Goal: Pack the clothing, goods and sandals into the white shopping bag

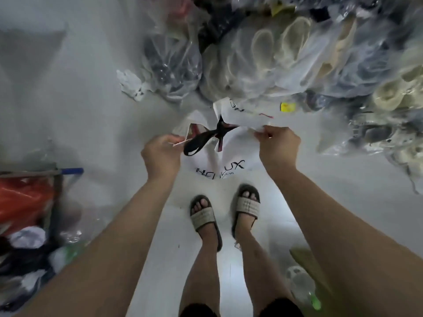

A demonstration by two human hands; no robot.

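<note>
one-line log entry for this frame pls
phase: bag held open | left hand: gripping bag rim | right hand: gripping rim | black strap: across mouth | contents: unclear

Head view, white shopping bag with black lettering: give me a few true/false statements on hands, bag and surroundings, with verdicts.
1. Both hands, left hand and right hand, grip the top edge of the white shopping bag with black lettering. True.
2. A black strap hangs across the bag's mouth. True.
3. The person is barefoot. False: both feet wear beige strapped slide sandals.
4. The clear plastic bags of pale sandals lie behind the person. False: they are piled ahead, beyond the bag.
5. An orange plastic bag sits at the left. True.
</note>
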